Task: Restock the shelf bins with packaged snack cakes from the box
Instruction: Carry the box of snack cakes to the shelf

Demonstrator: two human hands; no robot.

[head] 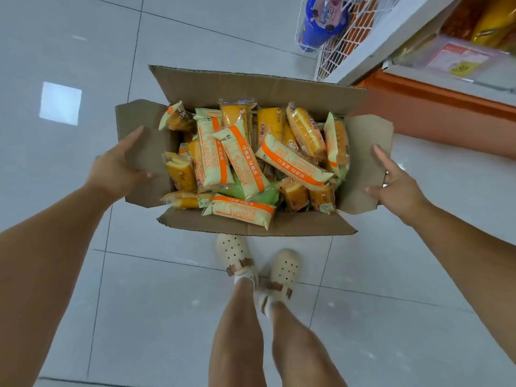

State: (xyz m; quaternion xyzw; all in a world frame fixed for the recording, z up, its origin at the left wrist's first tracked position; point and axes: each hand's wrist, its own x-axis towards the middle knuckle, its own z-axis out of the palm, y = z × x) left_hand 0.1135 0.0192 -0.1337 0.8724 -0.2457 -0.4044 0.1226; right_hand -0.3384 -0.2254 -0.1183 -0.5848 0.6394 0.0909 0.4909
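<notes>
The person's bare legs and pale perforated shoes stand on the grey tiled floor, with both forearms reaching forward and down to an open cardboard box just beyond the toes.

The left hand grips the box's left side flap: the thumb lies on the flap's inner face, the forefinger runs straight along its outer edge, and the other fingers are hidden behind the cardboard. The right hand mirrors this on the right flap, thumb on top and forefinger straight. Holding one flap at each end probably steadies the load evenly and keeps the mouth wide open. Whether the box rests on the floor or hangs from the hands cannot be told.

The snack cakes are all in the box, a loose jumble lying at every angle. Most wrappers are cream with an orange stripe, others clear over yellow cake, and a few green ones show lower down.

At upper right stands the shelf. It has a clear bin with a yellow price tag, its contents blurred, and a white wire basket holding a blue tub. Restocking looks barely begun.
</notes>
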